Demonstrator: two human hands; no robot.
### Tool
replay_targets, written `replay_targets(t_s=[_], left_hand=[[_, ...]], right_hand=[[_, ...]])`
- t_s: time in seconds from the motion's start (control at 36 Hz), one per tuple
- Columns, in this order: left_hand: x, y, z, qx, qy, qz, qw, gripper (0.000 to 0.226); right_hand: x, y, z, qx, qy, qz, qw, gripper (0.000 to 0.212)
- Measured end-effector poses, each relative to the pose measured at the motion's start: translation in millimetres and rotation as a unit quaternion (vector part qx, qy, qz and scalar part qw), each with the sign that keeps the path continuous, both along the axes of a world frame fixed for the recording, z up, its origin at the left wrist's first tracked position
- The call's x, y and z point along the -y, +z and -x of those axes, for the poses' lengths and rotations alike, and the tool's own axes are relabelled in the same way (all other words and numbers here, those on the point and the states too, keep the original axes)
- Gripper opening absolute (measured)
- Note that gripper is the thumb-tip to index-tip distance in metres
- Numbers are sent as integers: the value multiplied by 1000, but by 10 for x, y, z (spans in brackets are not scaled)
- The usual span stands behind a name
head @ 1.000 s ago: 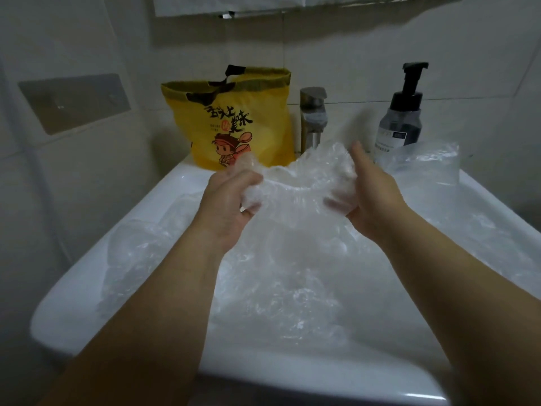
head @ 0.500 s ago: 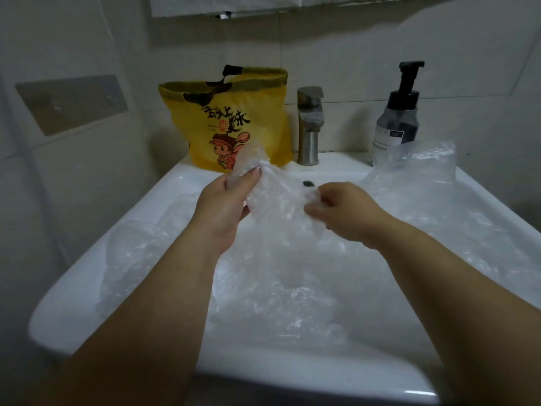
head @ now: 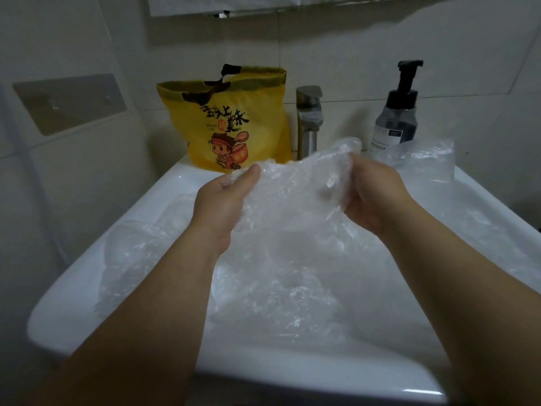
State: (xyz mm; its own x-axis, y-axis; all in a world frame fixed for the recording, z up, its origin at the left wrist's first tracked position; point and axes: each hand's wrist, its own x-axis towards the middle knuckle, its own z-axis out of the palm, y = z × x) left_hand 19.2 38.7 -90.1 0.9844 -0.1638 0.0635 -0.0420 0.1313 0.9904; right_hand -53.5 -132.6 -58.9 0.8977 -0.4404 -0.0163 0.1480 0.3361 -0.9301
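Plastic film (head: 292,197) aloft: left hand (head: 219,206), right hand (head: 376,197)

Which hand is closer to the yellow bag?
Left. Both grip the plastic wrap, but the left hand is just in front of the yellow bag; the right hand is off to its right.

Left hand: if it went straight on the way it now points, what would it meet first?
Probably the yellow bag. The left hand, gripping the clear plastic, points away from the person toward the back of the sink, where the bag stands. Depth is unclear, so this is a guess.
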Motion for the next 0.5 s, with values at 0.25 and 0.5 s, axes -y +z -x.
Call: replay_targets(t_s=[0.25, 0.5], left_hand=[[-15, -84, 50, 54, 68, -357, 930, 88], [133, -15, 308, 148, -136, -194, 960, 29]], right_hand=[[9, -83, -19, -54, -32, 206, 977, 49], [-53, -141, -9, -17, 53, 284, 957, 37]])
